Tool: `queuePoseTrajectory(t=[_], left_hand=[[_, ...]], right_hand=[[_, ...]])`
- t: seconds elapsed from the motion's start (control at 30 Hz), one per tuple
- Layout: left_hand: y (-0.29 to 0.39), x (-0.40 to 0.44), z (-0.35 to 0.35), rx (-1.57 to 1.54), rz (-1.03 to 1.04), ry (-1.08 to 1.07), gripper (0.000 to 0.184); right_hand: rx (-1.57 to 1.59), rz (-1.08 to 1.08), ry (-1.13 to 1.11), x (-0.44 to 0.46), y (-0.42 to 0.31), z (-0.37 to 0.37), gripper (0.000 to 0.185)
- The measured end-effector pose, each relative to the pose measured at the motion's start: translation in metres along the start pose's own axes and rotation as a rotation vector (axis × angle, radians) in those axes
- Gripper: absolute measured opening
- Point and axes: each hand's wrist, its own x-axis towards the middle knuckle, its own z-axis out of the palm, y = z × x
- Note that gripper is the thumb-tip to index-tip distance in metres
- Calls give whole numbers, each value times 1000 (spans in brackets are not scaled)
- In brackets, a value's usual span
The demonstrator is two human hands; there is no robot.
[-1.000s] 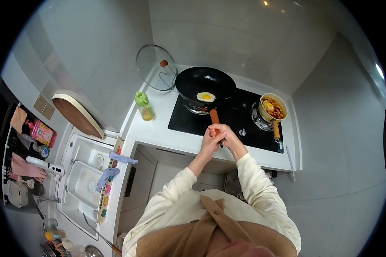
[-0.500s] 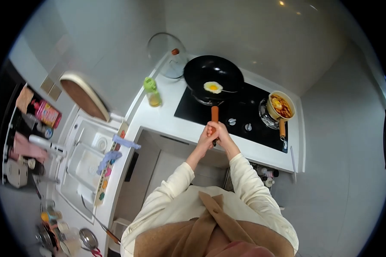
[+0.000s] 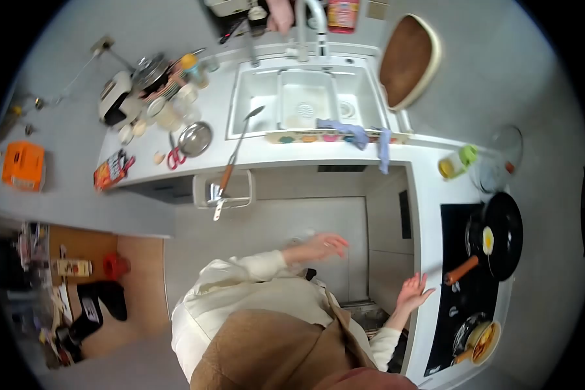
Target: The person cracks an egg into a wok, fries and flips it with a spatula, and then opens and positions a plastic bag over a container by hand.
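My right hand [image 3: 413, 292] is open, palm up, fingers apart, over the counter edge just short of the wok's wooden handle [image 3: 462, 270]. It does not touch the handle. The black wok [image 3: 510, 227] sits on the hob with a fried egg [image 3: 488, 240] in it. My left hand [image 3: 324, 247] hangs in the air above the floor, slightly blurred, fingers stretched out and holding nothing. A small pot [image 3: 491, 342] of reddish food stands on the other burner. On the far counter, a long spatula [image 3: 236, 151] with a wooden handle lies beside the sink, reaching past the edge.
The white sink [image 3: 237, 107] has purple gloves [image 3: 350, 132] over its front edge. An oil bottle [image 3: 458, 162] and glass lid [image 3: 494, 170] stand near the wok. Scissors [image 3: 175, 156], a strainer [image 3: 195, 139] and jars crowd the left counter; a bin [image 3: 250, 188] hangs below.
Both hands have let go of the wok handle and moved apart. My view has swung left toward the sink, so the hob now appears at the right. The wok and egg remain on the hob.
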Motion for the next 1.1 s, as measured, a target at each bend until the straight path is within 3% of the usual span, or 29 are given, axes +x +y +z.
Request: queuePoseTrajectory(t=[0.03,0.1,0.13,0.2,0.23,0.3,0.37,0.43,0.57,0.63,0.73,0.83,0.93,1.03,1.07,1.1], left_hand=[[6,-24,-25,18,46,140,24],[-8,-44,-78,450,601,782,20],[22,-71,-100,701,396,1007,30],[47,-96,-158,901,271,1320,41],[49,-102,-189,1003,26,1308,58],[25,-99,-246,1142,-290,1202,72],[-8,-89,-283,1203,-280,1101,84],[-7,-89,-301,1092,-364,871,78],[-55,-81,-340,922,-90,790,46],[-44,-88,-338,638,-188,696,35],[-40,-112,-325,484,-18,673,23],[-1,-129,-276,231,73,584,16],[33,-105,-217,99,192,395,12],[65,-47,-142,124,447,86,13],[72,-29,-117,130,441,49,17],[79,-12,-91,135,432,12,21]], right_hand=[[-46,22,-4,-9,14,-6,60],[-226,102,13,-31,48,4,51],[-279,167,19,-44,66,21,49],[-359,280,-15,-56,110,58,45],[-390,327,-58,-58,133,75,43],[-534,315,-191,-67,177,128,41],[-692,380,-340,-76,212,179,38],[-756,415,-518,-82,244,213,34],[-863,459,-732,-95,303,249,31],[-928,444,-795,-110,315,260,32],[-1013,592,-1027,-124,293,278,31],[-1073,479,-1184,-131,281,272,32],[-1017,404,-1226,-142,240,285,34],[-604,211,-1072,-143,214,277,37],[-727,266,-975,-134,196,265,48],[-727,185,-896,-131,170,254,49]])
